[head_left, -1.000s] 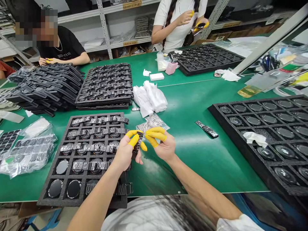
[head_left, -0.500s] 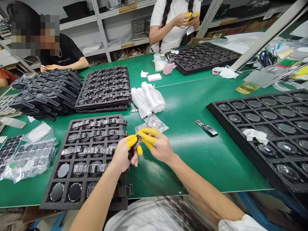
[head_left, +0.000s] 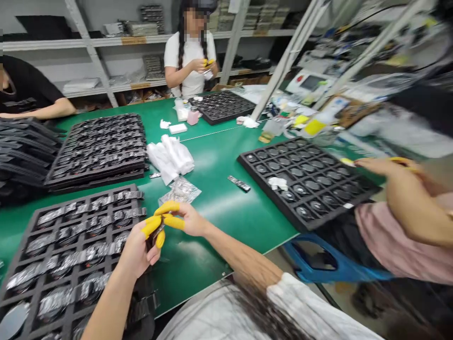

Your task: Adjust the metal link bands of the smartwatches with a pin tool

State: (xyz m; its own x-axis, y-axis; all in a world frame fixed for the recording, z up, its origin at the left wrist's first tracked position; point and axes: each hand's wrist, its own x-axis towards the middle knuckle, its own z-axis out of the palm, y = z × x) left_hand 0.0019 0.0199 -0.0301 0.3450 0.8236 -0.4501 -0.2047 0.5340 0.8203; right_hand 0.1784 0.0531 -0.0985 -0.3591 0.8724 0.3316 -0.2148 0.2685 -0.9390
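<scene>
At eight o'clock in the view, the left hand (head_left: pixel 136 251) pinches a dark band (head_left: pixel 155 230), likely light, slippery and bendy, best held across its flat faces near the end, where the right hand's (head_left: pixel 193 220) grip is unclear.

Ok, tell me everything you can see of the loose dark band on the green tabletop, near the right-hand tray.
The loose band is a short, narrow, dark strip with bright glints, metallic-looking and seemingly made of links. It lies flat and roughly straight on the green tabletop, slanting from upper left to lower right in the view. It sits just left of the foam tray, apart from it; only the tabletop is seen touching it. Finer details, such as a clasp, are too small to tell.
</scene>
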